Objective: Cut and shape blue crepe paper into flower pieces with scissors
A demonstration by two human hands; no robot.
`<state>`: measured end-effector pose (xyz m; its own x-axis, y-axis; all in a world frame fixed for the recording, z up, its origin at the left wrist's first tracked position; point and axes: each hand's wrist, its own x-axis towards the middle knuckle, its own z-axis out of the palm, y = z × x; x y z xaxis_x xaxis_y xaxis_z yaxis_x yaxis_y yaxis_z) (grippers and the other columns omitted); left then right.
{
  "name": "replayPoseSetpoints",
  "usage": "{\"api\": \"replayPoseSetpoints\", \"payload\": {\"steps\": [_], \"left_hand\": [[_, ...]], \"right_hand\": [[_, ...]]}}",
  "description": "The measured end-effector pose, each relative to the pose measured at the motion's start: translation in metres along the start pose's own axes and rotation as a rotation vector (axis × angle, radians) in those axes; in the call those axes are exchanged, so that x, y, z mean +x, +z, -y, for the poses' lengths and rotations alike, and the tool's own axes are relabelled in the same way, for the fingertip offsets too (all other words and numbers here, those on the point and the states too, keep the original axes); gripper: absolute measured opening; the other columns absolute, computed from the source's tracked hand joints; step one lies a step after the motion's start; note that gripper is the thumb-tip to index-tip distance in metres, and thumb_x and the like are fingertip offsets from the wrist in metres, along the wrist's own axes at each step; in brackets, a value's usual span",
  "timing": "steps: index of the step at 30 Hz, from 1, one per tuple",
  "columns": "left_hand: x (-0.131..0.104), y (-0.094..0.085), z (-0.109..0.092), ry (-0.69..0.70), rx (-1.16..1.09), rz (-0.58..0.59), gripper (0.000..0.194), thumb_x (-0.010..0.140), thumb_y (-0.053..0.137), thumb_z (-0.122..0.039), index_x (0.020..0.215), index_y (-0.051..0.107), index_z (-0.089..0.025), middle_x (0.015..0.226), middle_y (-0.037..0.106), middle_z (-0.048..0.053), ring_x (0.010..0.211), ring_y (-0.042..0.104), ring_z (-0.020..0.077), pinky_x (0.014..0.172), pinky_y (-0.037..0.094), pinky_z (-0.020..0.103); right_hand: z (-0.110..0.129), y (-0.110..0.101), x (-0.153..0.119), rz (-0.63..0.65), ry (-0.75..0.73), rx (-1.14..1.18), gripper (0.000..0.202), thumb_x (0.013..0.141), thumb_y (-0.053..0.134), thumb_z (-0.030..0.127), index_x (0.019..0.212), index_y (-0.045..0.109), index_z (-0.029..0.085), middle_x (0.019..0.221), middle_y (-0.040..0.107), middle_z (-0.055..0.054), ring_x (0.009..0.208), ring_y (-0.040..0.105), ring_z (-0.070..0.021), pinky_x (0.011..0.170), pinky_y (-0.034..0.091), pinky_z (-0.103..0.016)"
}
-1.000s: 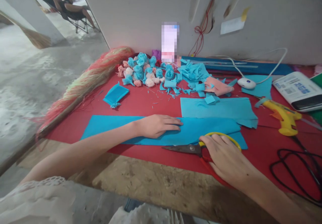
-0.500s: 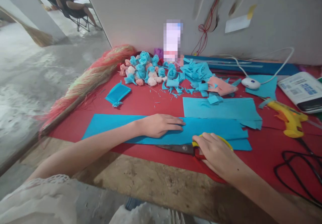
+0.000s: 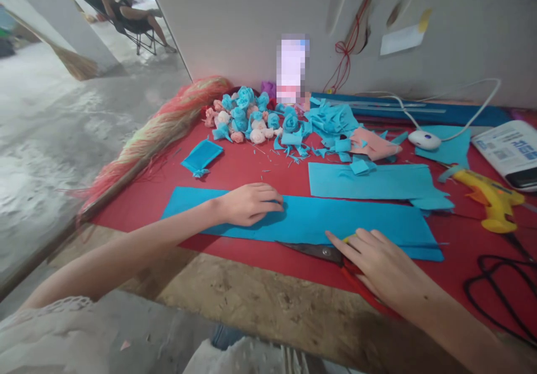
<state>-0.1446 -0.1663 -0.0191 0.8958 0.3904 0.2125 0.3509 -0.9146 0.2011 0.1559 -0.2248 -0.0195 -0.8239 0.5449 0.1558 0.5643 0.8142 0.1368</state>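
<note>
A long strip of bright blue paper (image 3: 331,214) lies along the front of the red tabletop. My left hand (image 3: 252,203) rests on its left half, palm down, fingers a little bent and holding nothing. Scissors with red and yellow handles (image 3: 325,252) lie at the strip's front edge, blades pointing left. My right hand (image 3: 375,259) covers the handles, its index finger stretched out over the paper; its other fingers are around the handles. Behind the strip is a lighter blue piece of paper (image 3: 369,182).
Blue, pink and white paper flowers (image 3: 247,117) are heaped at the back. A yellow glue gun (image 3: 490,197) and black cable (image 3: 490,284) lie at the right. Left are a fringed pole (image 3: 151,133) and, farther off, a person in a chair (image 3: 134,18).
My left hand has slid left along the blue strip. The strip has shifted right, and its right end lies flatter. My right hand has moved slightly right, its index finger now extended.
</note>
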Motion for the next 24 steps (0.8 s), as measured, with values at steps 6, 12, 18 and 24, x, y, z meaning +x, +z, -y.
{"api": "replayPoseSetpoints", "payload": {"steps": [6,12,18,24], "left_hand": [[-0.001,0.001,-0.004,0.016,-0.057,0.072,0.035,0.085,0.035,-0.017,0.117,0.050,-0.014,0.124,0.052,0.011,0.110,0.047,0.0214,0.099,0.035,0.035],[0.003,0.003,-0.003,0.014,-0.075,0.061,0.034,0.085,0.035,-0.018,0.116,0.049,-0.015,0.123,0.052,0.012,0.109,0.047,0.0217,0.099,0.035,0.036],[0.004,0.001,-0.006,-0.011,-0.084,0.072,0.035,0.085,0.035,-0.017,0.117,0.049,-0.015,0.123,0.052,0.012,0.110,0.047,0.0220,0.098,0.035,0.036],[0.003,0.002,-0.006,-0.011,-0.077,0.085,0.036,0.085,0.035,-0.018,0.118,0.048,-0.015,0.124,0.051,0.012,0.111,0.046,0.0225,0.098,0.035,0.037]], "right_hand": [[-0.013,0.003,-0.025,0.024,0.005,-0.094,0.053,0.064,0.046,0.001,0.115,0.052,0.016,0.072,0.058,-0.002,0.069,0.047,-0.0187,0.065,0.030,-0.031],[-0.010,-0.001,-0.025,0.066,0.091,-0.187,0.051,0.065,0.051,0.010,0.115,0.052,0.013,0.076,0.059,-0.005,0.070,0.047,-0.0215,0.065,0.033,-0.034],[0.001,-0.001,-0.007,0.067,0.076,-0.164,0.056,0.064,0.054,0.010,0.120,0.050,0.012,0.081,0.060,-0.005,0.073,0.048,-0.0216,0.068,0.036,-0.034],[0.006,0.001,0.008,0.054,0.065,-0.104,0.052,0.060,0.057,0.014,0.112,0.055,0.007,0.092,0.062,-0.009,0.082,0.049,-0.0237,0.071,0.038,-0.034]]}}
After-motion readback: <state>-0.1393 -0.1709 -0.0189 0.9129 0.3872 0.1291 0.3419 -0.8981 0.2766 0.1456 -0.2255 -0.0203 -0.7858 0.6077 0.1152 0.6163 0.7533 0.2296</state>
